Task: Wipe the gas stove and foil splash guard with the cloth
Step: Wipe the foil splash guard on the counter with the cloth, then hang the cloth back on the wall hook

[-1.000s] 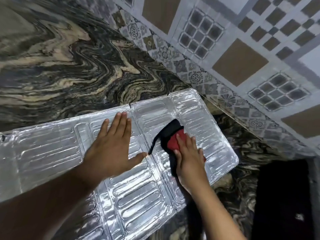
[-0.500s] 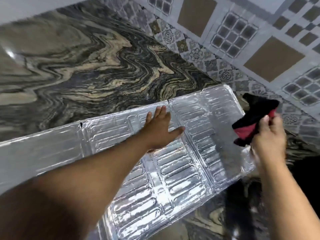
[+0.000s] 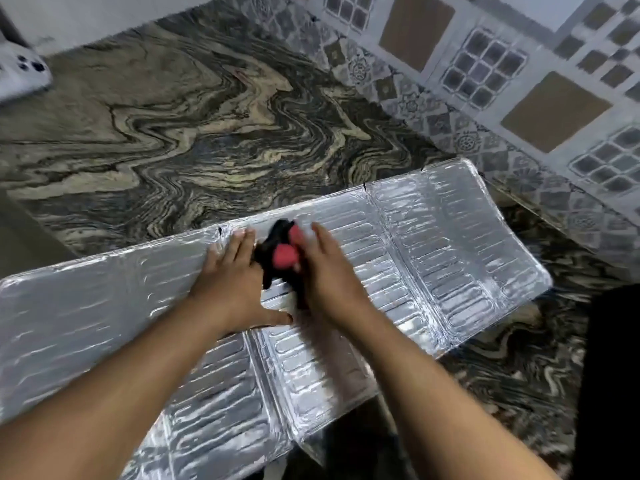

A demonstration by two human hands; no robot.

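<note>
Surface point(image 3: 180, 140): dark stone with swirling cream and grey veins, filling the upper left and running round the right edge of the view.
Wall point(image 3: 519, 84): tiled, with brown squares, grey grid patterns and a band of ornamental tiles along its foot where it meets the surface.
Foil splash guard point(image 3: 450, 258): a long silver sheet of embossed panels lying flat on the surface, stretching from the left edge to near the wall on the right; a further panel folds toward the camera below the arms.
Dark area point(image 3: 609, 375): a black patch at the lower right edge; what it is cannot be told.
White object point(image 3: 20, 74): at the far left edge on the surface, with small dark dots; blurred, so its kind is unclear.
Left hand point(image 3: 230, 282): palm down on the foil splash guard, fingers straight and spread, thumb stretched out to the right, pressing the sheet flat just beside the cloth.
Right hand point(image 3: 325, 271): laid over the cloth and pressing it onto the foil, fingers pointing away from the camera; motion blur hides whether they curl round the fabric.
Cloth point(image 3: 282, 252): black and red, bunched up, on the middle of the foil splash guard between the two hands, partly under the right hand.
</note>
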